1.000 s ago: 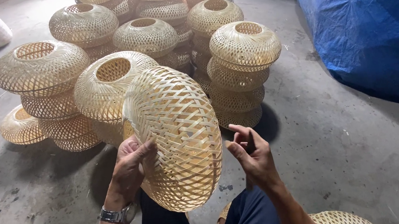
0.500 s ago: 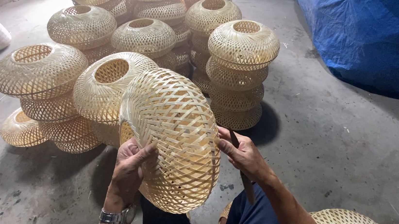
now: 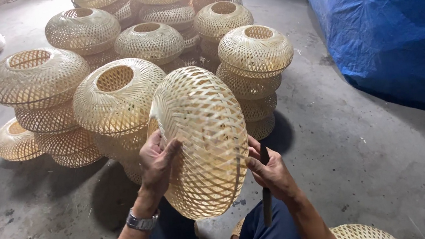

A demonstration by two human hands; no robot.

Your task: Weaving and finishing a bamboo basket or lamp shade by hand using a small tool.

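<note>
We hold a woven bamboo shade (image 3: 201, 141) up on its edge, just above our lap and in front of the piles. Its round side faces right and its open rim faces left.

Our left hand (image 3: 157, 161) is bent around the near left rim, with the fingers curled over the edge and the thumb up. Our right hand (image 3: 272, 171) presses flat on the right side of the shade. It also has a thin dark tool (image 3: 267, 192) tucked under the fingers, pointing down to our knee.

To do this well, we think both hands should press softly. The strips are thin and could bend or snap. We should keep the tool's tip away from the weave and our leg.

Behind the shade sit stacks of finished shades (image 3: 117, 97), some left, some far, some right (image 3: 255, 53). They are close, so we should not bump them. One more shade (image 3: 361, 235) peeks in near our right knee. A blue tarp (image 3: 391, 29) lies far right on the grey floor (image 3: 361, 157).
</note>
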